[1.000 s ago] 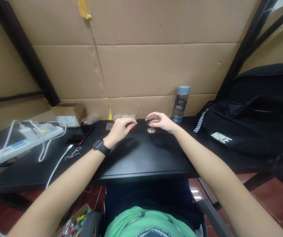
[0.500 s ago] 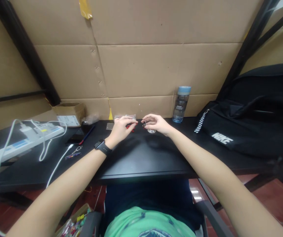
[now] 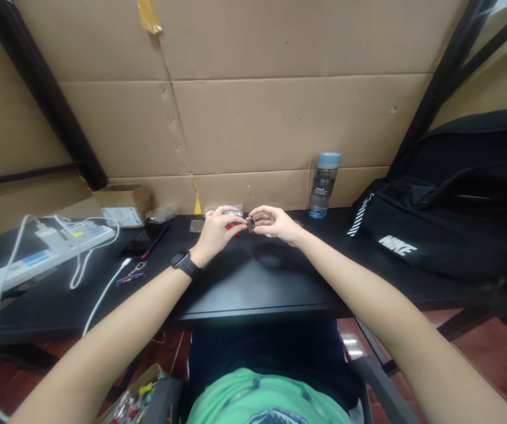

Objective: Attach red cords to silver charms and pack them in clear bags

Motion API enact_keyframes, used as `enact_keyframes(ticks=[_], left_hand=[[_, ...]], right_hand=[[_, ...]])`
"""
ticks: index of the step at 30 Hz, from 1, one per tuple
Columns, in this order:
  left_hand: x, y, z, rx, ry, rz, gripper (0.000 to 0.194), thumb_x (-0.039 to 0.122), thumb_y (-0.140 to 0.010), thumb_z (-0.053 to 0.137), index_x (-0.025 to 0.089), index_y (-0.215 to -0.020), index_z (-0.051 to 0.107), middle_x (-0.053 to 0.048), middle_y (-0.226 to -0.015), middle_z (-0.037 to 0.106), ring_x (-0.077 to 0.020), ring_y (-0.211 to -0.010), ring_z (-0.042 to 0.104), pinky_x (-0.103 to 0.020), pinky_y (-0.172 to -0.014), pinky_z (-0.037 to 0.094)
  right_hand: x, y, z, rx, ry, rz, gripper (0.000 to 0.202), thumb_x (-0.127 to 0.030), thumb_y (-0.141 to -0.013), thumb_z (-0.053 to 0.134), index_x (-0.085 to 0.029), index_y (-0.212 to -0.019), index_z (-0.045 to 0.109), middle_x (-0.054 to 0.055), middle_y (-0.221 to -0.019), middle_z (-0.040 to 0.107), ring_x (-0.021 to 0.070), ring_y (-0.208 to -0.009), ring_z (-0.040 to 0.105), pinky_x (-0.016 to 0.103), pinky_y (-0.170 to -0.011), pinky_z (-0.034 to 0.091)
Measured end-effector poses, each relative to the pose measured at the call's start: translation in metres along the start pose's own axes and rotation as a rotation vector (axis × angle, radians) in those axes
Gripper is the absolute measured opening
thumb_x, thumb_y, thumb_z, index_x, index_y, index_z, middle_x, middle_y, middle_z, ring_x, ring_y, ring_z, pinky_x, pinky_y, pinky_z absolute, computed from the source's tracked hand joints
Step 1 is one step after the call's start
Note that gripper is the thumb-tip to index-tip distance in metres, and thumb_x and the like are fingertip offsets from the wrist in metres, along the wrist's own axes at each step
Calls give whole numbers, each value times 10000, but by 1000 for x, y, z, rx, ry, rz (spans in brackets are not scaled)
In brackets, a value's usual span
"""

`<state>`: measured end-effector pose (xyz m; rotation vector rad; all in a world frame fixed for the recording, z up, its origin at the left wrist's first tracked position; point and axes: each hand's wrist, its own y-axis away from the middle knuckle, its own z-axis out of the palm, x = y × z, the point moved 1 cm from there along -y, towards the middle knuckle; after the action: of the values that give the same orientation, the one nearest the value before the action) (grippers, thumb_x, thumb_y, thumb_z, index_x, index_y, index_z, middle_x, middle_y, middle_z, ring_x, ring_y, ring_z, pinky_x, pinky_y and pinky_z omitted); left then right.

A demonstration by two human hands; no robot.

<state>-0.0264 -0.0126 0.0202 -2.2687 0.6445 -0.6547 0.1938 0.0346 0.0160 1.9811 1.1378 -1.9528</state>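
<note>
Two hands are brought together above the far middle of a black table [image 3: 253,282], close to the cardboard wall [image 3: 253,123] that closes off its back edge. A small dark ring-like piece [image 3: 251,224] is pinched between the fingertips of the right hand [image 3: 275,224], held just clear of the surface and seen nearly edge-on, its long axis roughly upright; finer detail cannot be told. A red item [image 3: 231,226] is gripped in the curled fingers of the left hand [image 3: 215,231], almost touching the ring. Bare tabletop is left open between the hands and the near edge. The right side is bounded by a black bag [image 3: 447,224] and a water bottle [image 3: 324,185], the left by a power strip [image 3: 45,247] and white cable [image 3: 103,291]
</note>
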Motion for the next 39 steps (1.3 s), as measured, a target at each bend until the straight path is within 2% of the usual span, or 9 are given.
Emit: enact_keyframes(ticks=[4,9,14,20,26,39], left_hand=[[2,1,3,-32,-7,46,88,279,-920,740,320,-923,818,-12,-1013,794,-268,-1176,612,-480,-1055,355],[5,2,4,-33,-8,30,79,276,-909,746,313,-921,815,-22,-1035,790,-265,-1182,615,-473,-1053,361],[5,2,2,19,2,33,63,284,-902,752,295,-915,813,-42,-1120,752,-269,-1181,617,-471,-1057,368],[7,1,-2,32,5,18,85,314,-919,741,298,-968,810,-39,-1077,757,-264,-1138,622,-452,-1048,388],[2,2,2,78,-13,41,118,297,-908,763,308,-1009,823,-46,-1100,735,-245,-1119,639,-426,-1022,397],[1,1,1,49,-31,-5,111,314,-918,750,313,-1000,825,-50,-1163,744,-258,-1149,640,-446,-1015,393]], right_hand=[[0,1,2,-8,-17,-5,514,-282,-662,922,-209,-1122,705,65,-1099,757,205,-1031,725,420,-1045,537],[1,1,2,-11,-30,5,522,-290,-648,929,-210,-1115,709,72,-1104,761,219,-1032,729,435,-1028,556],[2,0,2,-5,-19,10,512,-276,-648,928,-214,-1109,713,60,-1079,758,209,-1012,731,430,-1033,553],[4,-1,1,-7,1,11,517,-294,-648,927,-215,-1111,710,57,-1066,751,205,-1006,723,425,-1026,553],[4,0,1,-3,-12,19,513,-276,-647,927,-217,-1108,710,51,-1076,744,194,-1003,720,400,-1017,553],[1,1,3,-6,-15,19,504,-265,-643,921,-217,-1100,713,49,-1073,747,198,-977,729,409,-1017,552]])
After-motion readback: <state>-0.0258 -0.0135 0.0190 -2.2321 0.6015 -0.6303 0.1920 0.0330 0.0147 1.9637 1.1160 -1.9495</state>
